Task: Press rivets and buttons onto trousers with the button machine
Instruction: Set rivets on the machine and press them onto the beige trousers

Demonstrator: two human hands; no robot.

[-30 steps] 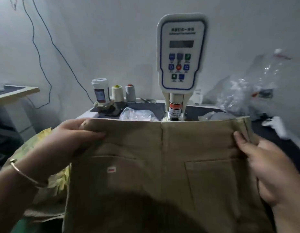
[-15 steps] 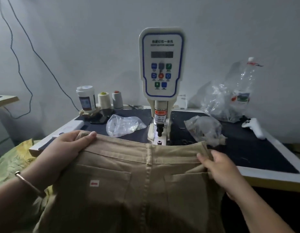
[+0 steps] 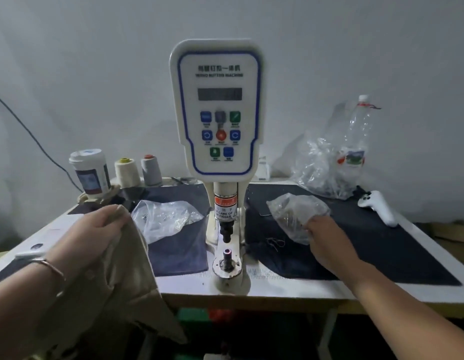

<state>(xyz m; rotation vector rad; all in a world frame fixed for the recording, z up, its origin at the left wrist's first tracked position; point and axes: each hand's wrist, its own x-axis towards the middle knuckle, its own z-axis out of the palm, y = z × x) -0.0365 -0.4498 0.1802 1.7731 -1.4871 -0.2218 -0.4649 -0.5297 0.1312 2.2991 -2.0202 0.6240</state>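
Observation:
The white button machine point(image 3: 216, 110) stands at the table's middle, its press head above a bare round die point(image 3: 227, 255). Khaki trousers point(image 3: 122, 281) hang off the table's left front edge, gripped at the waistband by my left hand point(image 3: 96, 229). My right hand point(image 3: 327, 240) reaches to the right of the machine, with its fingers at the edge of a small clear plastic bag point(image 3: 296, 211) of small metal pieces. Whether those fingers hold anything is hidden. A second clear bag point(image 3: 166, 216) lies to the left of the machine.
Dark cloth point(image 3: 368, 245) covers the table on both sides of the machine. A cup point(image 3: 89, 171) and two thread cones point(image 3: 127, 168) stand at the back left. A plastic bottle point(image 3: 355, 136) in crumpled bags and a white controller point(image 3: 379, 206) sit at the back right.
My right hand let go of the waistband and moved to the bag at the right. My left hand pulled the trousers down to the left, uncovering the die.

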